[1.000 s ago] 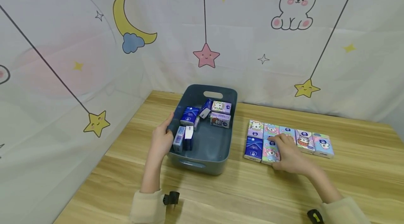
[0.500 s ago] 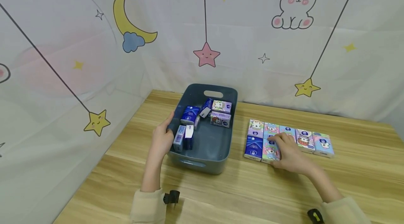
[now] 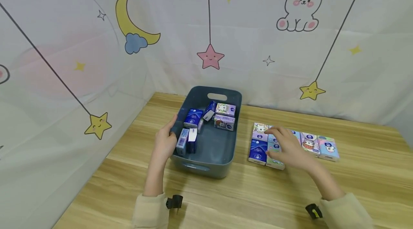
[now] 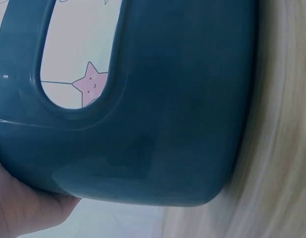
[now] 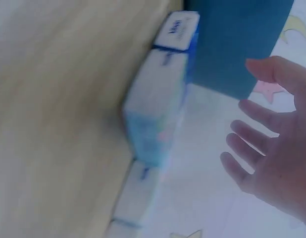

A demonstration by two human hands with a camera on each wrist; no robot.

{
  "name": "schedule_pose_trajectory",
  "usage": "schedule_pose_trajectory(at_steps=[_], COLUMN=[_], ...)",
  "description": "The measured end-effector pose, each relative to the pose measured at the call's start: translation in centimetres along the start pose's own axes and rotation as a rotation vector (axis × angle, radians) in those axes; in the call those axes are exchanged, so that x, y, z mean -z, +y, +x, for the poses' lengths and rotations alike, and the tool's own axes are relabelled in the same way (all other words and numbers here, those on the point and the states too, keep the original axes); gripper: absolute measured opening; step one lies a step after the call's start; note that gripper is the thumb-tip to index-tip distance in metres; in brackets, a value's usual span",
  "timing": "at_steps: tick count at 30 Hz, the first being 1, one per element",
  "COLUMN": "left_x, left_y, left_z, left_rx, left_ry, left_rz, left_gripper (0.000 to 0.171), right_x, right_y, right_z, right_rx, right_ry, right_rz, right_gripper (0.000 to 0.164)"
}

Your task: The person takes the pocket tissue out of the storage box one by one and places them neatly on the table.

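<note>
Left grip (image 3: pixel 165 143), head view: holds the left rim of a blue-grey plastic bin (image 3: pixel 214 148), in which several tissue packs (image 3: pixel 193 118) lie. Right grip (image 3: pixel 288 150): fingers parted, holding nothing, above two adjoining rows of boxy packs (image 3: pixel 328 148) on the wooden desk (image 3: pixel 238 196), just right of the bin. Left wrist view: a pink star (image 4: pixel 93 85) shows through the bin's handle slot. Right wrist view: thumb and fingers spread, apart from the blurred packs.

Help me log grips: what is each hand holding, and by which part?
The left hand grips the bin by its left rim; the right hand holds nothing.
</note>
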State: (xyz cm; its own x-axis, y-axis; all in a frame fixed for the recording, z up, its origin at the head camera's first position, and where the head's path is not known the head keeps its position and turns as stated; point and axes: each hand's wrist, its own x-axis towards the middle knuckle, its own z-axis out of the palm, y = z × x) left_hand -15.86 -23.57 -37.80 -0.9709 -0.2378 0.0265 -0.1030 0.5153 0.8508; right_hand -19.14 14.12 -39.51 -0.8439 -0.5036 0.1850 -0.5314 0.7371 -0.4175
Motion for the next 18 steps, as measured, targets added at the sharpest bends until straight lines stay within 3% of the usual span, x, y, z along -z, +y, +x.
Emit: schedule_pose_trajectory(at_steps=[8,15,18], left_x=[0.1,0.1,0.1], left_y=[0.0,0.0,0.0], left_z=[0.0,0.0,0.0], left_rx=[0.011,0.009,0.0], left_ry=[-0.011,-0.005,0.001], left_rz=[0.005,0.012,0.014], left_gripper=[0.063,0.064,0.064], right_x=[2.0,1.5,1.2], right_y=[-4.3,-7.3,-8.2], right_z=[4.5,8.0,9.3], right_rx=[-0.07,-0.087,-0.075], right_ry=[0.042,0.03,0.013], right_rz=[0.102,0.18,0.166], right_gripper=[0.052,0.051,0.049])
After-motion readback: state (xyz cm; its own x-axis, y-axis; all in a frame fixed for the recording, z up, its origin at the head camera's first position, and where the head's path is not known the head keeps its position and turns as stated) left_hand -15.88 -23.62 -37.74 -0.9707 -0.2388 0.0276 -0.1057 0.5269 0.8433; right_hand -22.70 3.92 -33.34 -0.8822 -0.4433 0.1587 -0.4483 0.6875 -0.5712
